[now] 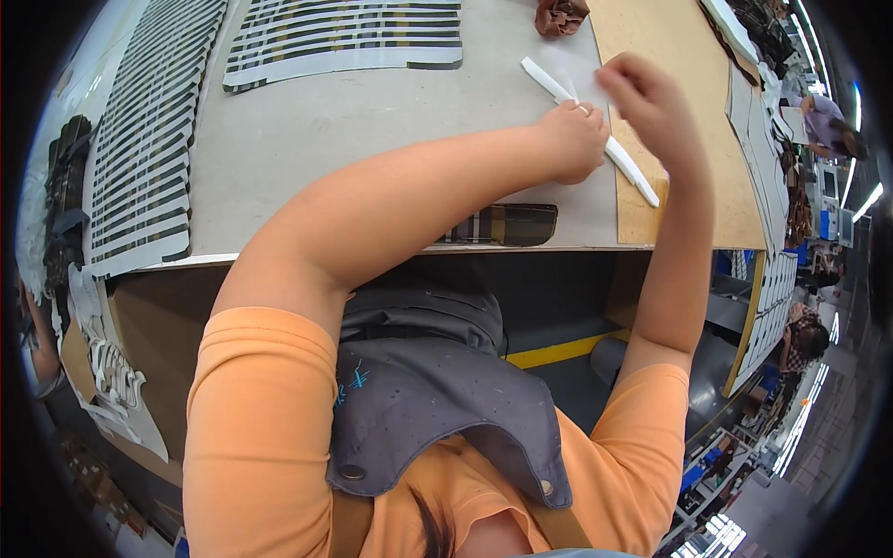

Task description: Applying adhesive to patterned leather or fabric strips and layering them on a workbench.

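Observation:
My left hand [579, 141], with a ring on one finger, is closed around narrow white strips on the table. One strip end [544, 78] sticks out beyond the fingers, and another strip end [634, 175] reaches toward the near right. Just to the right, my right hand [651, 110] is raised with its fingers curled in, partly smeared by motion. A pale, see-through smear shows between the hands; whether the right fingers pinch something there is hidden. A dark plaid piece [521, 224] with rounded corners lies by the table's front edge, partly behind my left forearm.
Rows of overlapping striped pieces [153, 139] cover the grey table's [316, 126] left side, with another set [349, 37] at the far middle. A crumpled brown item [560, 17] sits at the far edge. A tan board [684, 51] lies at right. Other people work beyond it.

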{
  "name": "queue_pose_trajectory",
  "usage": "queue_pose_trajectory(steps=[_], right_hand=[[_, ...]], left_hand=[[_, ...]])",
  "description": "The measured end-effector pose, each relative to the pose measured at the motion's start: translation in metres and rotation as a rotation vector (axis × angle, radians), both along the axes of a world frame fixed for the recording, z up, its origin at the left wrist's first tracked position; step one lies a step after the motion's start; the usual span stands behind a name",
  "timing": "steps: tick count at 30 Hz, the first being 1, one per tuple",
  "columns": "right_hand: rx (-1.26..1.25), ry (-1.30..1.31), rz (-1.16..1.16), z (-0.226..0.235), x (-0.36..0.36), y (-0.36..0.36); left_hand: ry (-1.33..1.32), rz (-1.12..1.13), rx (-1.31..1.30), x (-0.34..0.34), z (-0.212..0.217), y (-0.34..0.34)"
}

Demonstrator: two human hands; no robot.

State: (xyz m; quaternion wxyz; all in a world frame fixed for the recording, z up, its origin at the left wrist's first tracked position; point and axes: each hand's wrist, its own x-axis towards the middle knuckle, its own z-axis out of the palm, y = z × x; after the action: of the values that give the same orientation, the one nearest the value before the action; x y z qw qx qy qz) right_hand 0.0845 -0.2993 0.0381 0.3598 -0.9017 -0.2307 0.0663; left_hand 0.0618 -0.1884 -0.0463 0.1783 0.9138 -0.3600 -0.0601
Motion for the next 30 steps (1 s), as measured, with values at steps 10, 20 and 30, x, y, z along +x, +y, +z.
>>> queue_pose_trajectory(steps=[10,20,30], right_hand=[[0.317,0.050,-0.026,0.001,-0.054,0.012],[0.097,0.236,0.240,-0.038,-0.104,0.061],[-0.084,0.153,0.254,-0.047,-0.121,0.071]], left_hand=[[0.219,0.091,-0.526,-0.053,0.038,0.119],[0.527,0.733,-0.917,-0.166,0.038,0.206],[0.211,0.727,-0.418,-0.188,0.040,0.213]])
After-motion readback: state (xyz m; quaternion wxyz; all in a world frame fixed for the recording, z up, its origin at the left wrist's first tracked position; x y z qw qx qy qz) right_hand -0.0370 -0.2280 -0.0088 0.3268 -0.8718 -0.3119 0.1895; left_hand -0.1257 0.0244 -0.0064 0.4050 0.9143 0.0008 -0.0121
